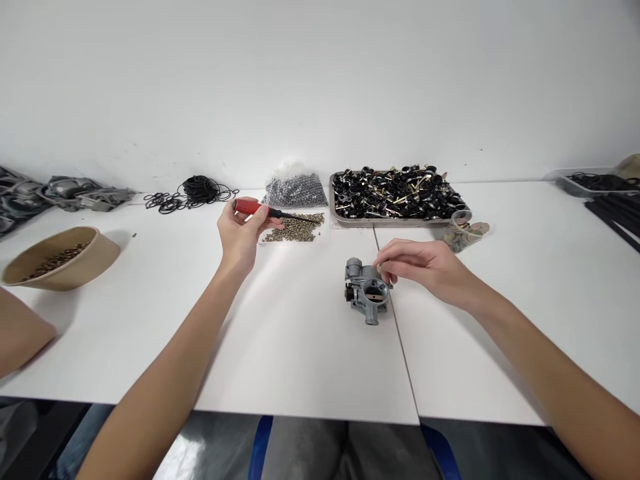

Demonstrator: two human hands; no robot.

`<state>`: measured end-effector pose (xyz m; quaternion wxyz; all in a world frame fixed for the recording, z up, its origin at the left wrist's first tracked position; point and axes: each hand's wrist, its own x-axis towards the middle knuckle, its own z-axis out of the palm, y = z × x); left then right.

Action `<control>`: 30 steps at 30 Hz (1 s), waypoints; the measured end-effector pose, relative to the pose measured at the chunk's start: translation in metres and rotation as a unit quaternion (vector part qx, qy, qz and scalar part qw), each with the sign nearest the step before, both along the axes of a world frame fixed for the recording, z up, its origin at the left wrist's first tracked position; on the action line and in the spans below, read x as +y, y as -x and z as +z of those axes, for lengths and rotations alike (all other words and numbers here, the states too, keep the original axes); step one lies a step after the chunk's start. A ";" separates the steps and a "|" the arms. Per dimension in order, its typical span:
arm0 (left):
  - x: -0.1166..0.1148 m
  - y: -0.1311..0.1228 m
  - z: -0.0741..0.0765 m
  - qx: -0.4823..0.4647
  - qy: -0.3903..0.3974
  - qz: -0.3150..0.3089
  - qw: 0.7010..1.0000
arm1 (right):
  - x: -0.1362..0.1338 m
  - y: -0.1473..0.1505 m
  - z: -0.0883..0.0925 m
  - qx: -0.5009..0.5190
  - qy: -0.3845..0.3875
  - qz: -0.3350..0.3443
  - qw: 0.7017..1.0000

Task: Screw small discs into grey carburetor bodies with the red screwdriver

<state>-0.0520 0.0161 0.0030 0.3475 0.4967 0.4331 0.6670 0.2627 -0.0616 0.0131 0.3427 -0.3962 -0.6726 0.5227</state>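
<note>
My left hand (243, 230) is wrapped around the red handle of a screwdriver (249, 207). Its dark shaft points right, with the tip over a pile of small brass-coloured screws (295, 229). A grey metal carburetor (370, 293) stands on the table, its round bore facing me. At its upper right edge is my right hand (420, 262), thumb and fingers pinched together. Whatever sits between those fingertips is too small and covered to make out, and the fingers overlap the carburetor's side.
Behind lie a metal tray (400, 223) of black parts, a bag of small grey parts (295, 190) and black rubber rings (200, 190). A tipped plastic cup (463, 230) holds flat pieces. Leftward are a tan bowl (75, 267) and grey castings (75, 192); black strips (617, 217) are rightward.
</note>
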 end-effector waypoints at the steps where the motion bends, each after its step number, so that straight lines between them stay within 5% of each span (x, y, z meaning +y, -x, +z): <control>1: 0.000 0.000 0.000 -0.001 -0.002 0.001 1.000 | 0.000 0.000 0.000 0.005 0.005 -0.007 1.000; 7: -0.001 -0.002 0.002 0.007 -0.005 0.003 1.000 | -0.003 0.001 0.005 0.011 0.048 -0.026 0.998; 15: 0.000 0.000 0.001 0.011 -0.010 0.006 1.000 | -0.007 0.001 0.010 -0.059 -0.012 0.034 0.998; 30: 0.000 -0.001 0.003 0.006 -0.015 0.006 1.000 | -0.017 0.004 0.013 -0.081 -0.145 -0.055 0.985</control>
